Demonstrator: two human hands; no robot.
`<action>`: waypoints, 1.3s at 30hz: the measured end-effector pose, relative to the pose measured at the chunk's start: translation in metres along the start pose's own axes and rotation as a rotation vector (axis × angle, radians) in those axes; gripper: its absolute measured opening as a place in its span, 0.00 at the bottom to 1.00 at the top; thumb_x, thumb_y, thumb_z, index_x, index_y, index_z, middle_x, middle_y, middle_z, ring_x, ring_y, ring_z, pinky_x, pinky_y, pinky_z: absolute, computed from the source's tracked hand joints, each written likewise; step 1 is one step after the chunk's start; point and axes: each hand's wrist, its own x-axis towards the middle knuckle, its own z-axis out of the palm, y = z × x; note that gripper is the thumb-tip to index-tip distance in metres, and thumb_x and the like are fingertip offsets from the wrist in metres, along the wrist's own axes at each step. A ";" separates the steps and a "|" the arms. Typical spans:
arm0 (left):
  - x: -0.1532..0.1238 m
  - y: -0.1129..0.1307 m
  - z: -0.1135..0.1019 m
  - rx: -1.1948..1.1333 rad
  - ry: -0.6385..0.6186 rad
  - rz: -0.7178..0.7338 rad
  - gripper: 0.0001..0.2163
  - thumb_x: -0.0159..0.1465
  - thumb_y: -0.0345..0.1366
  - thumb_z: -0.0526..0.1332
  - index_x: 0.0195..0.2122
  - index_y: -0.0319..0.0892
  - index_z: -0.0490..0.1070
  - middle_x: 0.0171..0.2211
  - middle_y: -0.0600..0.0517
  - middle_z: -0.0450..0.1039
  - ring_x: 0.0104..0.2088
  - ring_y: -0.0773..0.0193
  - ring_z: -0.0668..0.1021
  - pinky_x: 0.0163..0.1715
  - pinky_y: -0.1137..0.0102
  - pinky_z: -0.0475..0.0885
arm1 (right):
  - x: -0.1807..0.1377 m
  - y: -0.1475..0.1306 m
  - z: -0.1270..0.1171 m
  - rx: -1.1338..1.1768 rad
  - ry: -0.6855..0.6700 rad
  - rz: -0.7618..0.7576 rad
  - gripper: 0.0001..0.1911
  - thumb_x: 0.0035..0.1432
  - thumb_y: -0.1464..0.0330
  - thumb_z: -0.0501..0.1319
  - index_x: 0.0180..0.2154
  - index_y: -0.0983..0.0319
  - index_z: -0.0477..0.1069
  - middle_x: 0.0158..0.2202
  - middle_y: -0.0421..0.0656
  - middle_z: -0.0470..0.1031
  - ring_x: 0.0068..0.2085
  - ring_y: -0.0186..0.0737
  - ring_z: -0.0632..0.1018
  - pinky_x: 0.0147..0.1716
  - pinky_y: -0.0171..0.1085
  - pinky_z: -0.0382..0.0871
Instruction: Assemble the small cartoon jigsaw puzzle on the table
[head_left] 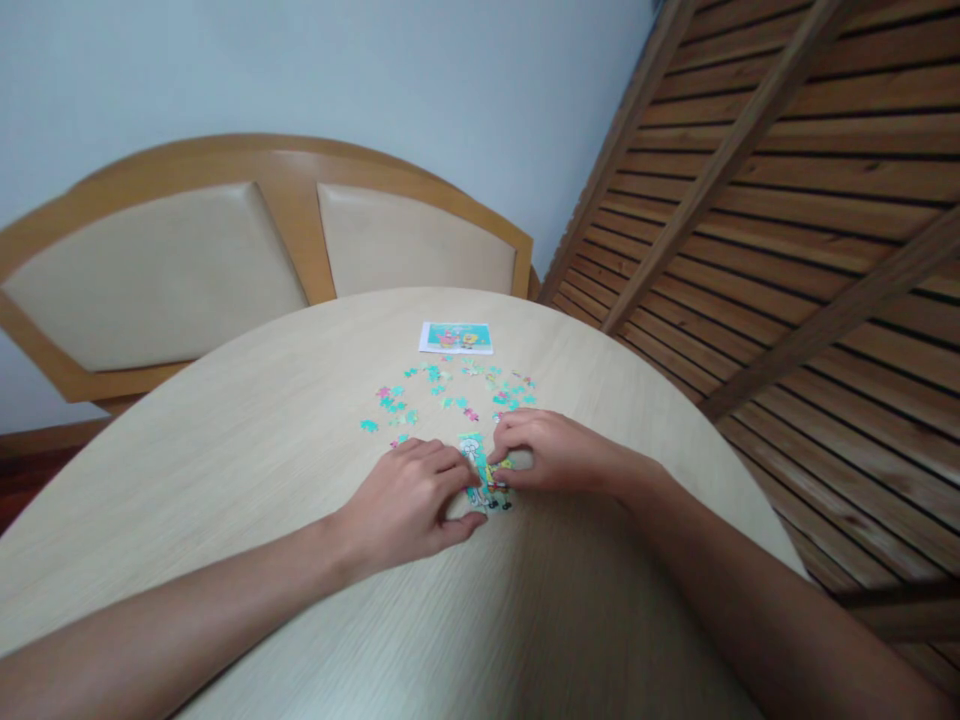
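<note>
A small joined section of a cartoon jigsaw puzzle (480,470) lies on the round pale wooden table (225,450) between my hands. My left hand (409,500) rests curled against its left edge, fingertips pressing on the pieces. My right hand (551,450) is curled at its right side, fingers pinched on the joined section's edge. Several loose teal and pink puzzle pieces (450,395) lie scattered just beyond my hands.
A small reference picture card (456,337) lies near the table's far edge. A wooden bench with two cream cushioned backs (225,250) stands behind the table against a pale wall. Slatted wooden panels (787,200) fill the right side.
</note>
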 end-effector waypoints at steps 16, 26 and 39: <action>-0.002 -0.001 0.001 -0.138 0.012 -0.052 0.14 0.64 0.49 0.67 0.44 0.46 0.76 0.43 0.50 0.79 0.45 0.53 0.78 0.43 0.59 0.72 | 0.000 -0.002 -0.001 0.012 0.000 0.003 0.04 0.58 0.68 0.67 0.35 0.60 0.80 0.37 0.42 0.80 0.40 0.40 0.78 0.42 0.37 0.67; -0.002 -0.005 0.010 -0.313 0.066 -0.148 0.12 0.61 0.41 0.71 0.42 0.46 0.74 0.41 0.52 0.78 0.44 0.55 0.77 0.45 0.61 0.71 | 0.000 -0.002 -0.001 0.016 -0.004 -0.002 0.04 0.58 0.67 0.67 0.36 0.59 0.80 0.37 0.42 0.80 0.40 0.40 0.78 0.44 0.38 0.68; -0.003 -0.003 0.005 -0.217 0.017 -0.085 0.09 0.64 0.45 0.68 0.40 0.47 0.75 0.41 0.52 0.78 0.44 0.53 0.77 0.43 0.60 0.68 | 0.000 -0.003 -0.002 0.013 -0.008 0.011 0.04 0.58 0.67 0.67 0.35 0.60 0.80 0.37 0.42 0.80 0.41 0.40 0.79 0.45 0.38 0.68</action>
